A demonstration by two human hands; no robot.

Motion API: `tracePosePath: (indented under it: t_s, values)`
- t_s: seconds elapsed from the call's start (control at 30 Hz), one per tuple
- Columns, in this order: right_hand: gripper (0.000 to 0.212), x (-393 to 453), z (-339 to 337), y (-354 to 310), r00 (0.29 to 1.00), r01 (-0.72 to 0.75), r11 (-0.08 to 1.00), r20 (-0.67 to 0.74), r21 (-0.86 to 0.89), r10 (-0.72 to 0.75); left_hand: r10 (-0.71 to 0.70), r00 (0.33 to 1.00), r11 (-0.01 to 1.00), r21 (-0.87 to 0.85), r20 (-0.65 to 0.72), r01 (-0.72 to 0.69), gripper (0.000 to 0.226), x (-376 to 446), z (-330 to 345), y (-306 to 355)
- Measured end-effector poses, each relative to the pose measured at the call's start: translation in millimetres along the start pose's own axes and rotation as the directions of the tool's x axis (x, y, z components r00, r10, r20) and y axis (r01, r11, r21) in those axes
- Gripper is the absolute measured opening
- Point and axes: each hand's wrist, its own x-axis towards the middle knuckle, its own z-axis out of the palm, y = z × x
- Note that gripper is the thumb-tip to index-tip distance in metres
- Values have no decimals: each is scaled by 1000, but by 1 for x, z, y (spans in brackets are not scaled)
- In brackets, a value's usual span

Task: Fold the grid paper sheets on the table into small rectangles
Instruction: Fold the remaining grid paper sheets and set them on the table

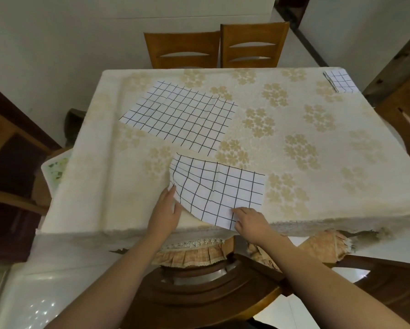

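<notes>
Near sheet of grid paper (pixel 219 188) lies at 6 o'clock on the desk (pixel 306 129), mid-fold. Left hand (pixel 167 213) holds the curled left edge with fingers nearly straight; right hand (pixel 247 220) pinches the near corner. Advice — bring edge to edge along the grid lines, then press the crease flat. Near corner overhangs the desk rim. Open room at 3 o'clock; the unfolded sheet (pixel 180 117) lies at 11 o'clock, the folded rectangle (pixel 339 81) at 1 o'clock.

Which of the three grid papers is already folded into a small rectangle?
The small folded grid paper at the table's far right corner. The flat sheet lies unfolded, and the near sheet is in both hands.
</notes>
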Motion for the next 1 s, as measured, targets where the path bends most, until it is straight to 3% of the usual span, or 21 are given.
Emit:
tracePosePath:
  t_s: [0.2, 0.4, 0.73, 0.87, 1.0]
  values:
    - [52, 0, 3, 4, 998, -35, 986, 55, 162, 26, 367, 929, 922, 111, 51, -371, 57, -23, 11, 38]
    - [45, -10, -7, 22, 990, -126, 916, -15, 382, 142, 526, 830, 808, 197, 184, -556, 60, -34, 43, 63]
    - [35, -27, -17, 69, 923, -282, 754, -46, 593, 381, 498, 727, 693, 288, 473, -661, 58, -37, 96, 80]
    - [39, -30, -14, 77, 922, -298, 724, -9, 622, 387, 422, 704, 685, 308, 571, -660, 57, -32, 112, 78]
    - [39, -29, -14, 77, 912, -298, 690, -17, 659, 410, 375, 676, 754, 215, 634, -620, 58, -27, 113, 80]
